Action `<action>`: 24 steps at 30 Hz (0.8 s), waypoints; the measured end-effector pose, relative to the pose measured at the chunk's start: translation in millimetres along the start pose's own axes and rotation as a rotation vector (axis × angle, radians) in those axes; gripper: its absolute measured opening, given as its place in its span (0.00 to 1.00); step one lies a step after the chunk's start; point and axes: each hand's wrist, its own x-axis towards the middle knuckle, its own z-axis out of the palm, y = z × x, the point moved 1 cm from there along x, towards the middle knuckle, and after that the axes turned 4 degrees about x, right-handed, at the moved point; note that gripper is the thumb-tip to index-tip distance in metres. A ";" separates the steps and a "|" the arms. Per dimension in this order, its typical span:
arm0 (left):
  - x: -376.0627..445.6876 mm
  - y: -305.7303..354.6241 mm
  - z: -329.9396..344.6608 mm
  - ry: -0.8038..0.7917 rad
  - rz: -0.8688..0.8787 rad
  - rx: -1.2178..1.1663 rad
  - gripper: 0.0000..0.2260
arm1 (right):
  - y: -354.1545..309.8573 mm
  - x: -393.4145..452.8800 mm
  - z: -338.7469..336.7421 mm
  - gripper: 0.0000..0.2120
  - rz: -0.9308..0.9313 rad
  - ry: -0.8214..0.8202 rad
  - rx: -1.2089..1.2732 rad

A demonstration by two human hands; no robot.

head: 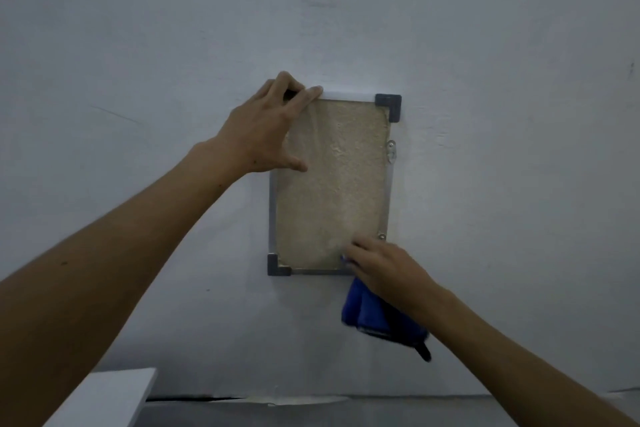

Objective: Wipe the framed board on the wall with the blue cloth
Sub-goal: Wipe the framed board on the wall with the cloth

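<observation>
A framed board (332, 184) with a tan, rough face, silver edges and dark corner caps hangs upright on the wall. My left hand (266, 128) grips its top-left corner, fingers curled over the top edge and thumb on the face. My right hand (384, 270) covers the bottom-right corner and presses the blue cloth (374, 315) against it. Most of the cloth hangs below the frame under my wrist, with a dark loop at its lower end.
The pale wall (485, 114) surrounds the board on all sides. A white flat surface (114, 395) juts in at the lower left. A grey ledge or floor strip (346, 412) runs along the bottom of the wall.
</observation>
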 end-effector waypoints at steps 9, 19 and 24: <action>-0.5 0.6 3.4 0.025 0.006 -0.004 0.55 | 7.9 28.9 -31.6 0.06 0.115 0.317 0.083; -0.7 1.4 3.5 0.031 0.010 -0.013 0.54 | 3.2 21.9 -15.8 0.06 0.100 0.185 0.030; -0.7 0.9 3.3 0.031 0.006 -0.025 0.54 | 0.7 17.5 -7.3 0.04 0.071 0.194 0.055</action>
